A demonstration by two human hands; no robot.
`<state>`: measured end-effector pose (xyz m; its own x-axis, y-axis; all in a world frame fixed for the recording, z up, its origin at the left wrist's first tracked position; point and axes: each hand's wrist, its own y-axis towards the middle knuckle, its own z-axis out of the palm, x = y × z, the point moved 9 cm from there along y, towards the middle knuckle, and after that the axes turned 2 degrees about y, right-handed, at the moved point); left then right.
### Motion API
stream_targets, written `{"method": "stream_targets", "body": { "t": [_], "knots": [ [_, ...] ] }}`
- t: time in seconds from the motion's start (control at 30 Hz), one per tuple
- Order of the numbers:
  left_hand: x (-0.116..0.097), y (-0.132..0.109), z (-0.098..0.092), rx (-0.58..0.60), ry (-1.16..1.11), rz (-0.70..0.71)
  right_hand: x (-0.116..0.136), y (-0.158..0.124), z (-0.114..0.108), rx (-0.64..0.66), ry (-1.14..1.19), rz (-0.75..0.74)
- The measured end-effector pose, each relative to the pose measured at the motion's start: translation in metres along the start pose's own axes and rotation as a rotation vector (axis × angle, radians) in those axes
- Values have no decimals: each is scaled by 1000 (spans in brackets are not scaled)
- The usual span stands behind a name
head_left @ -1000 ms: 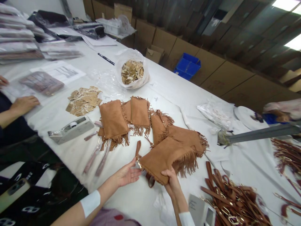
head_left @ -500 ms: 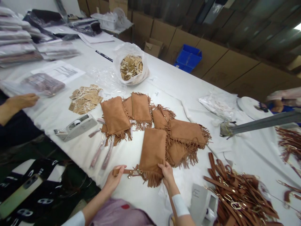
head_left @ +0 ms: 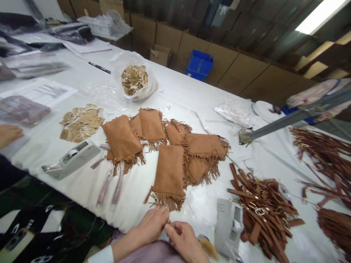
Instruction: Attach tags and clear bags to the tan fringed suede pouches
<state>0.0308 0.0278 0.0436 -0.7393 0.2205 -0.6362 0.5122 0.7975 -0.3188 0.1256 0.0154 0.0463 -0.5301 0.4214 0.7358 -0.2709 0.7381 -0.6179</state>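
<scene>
A brown fringed suede pouch lies flat on the table just ahead of my hands, a small strap and metal clasp at its lower left corner. My left hand is closed below the pouch's fringe, its fingertips pressed together. Beside it, my right hand has thumb and finger pinched close to the left fingertips. A tiny brownish bit shows between the two hands, too small to name. More fringed pouches overlap behind and to the right, and another pouch lies on the left.
Tape dispensers stand left and right. Brown straps with buckles are heaped at right. Tags lie in a pile and in a plastic bag. A metal bar crosses the right side. Another person's hand is at far left.
Both hands have left the pouch and its strap and come together nearer my body. The strap now lies by the pouch's corner. The view has turned rightward.
</scene>
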Motion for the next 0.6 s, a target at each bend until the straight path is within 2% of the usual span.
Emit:
{"method": "stream_targets", "body": {
  "t": [0.13, 0.3, 0.4, 0.5, 0.6],
  "knots": [
    [-17, 14, 10, 103, 107, 12, -6, -20, -7, -218, -109, -24],
    [-58, 10, 0, 140, 28, 364, -15, -34, -19, -270, -63, -57],
    [-63, 12, 7, 259, -24, 412, -26, -43, -23, -295, -37, -84],
    [-50, 21, 21, 312, -13, 327, -66, -55, -41, -450, -65, 16],
    [-37, 30, 23, 236, -101, 263, -123, -76, -64, -677, -163, 135]
  ]
}}
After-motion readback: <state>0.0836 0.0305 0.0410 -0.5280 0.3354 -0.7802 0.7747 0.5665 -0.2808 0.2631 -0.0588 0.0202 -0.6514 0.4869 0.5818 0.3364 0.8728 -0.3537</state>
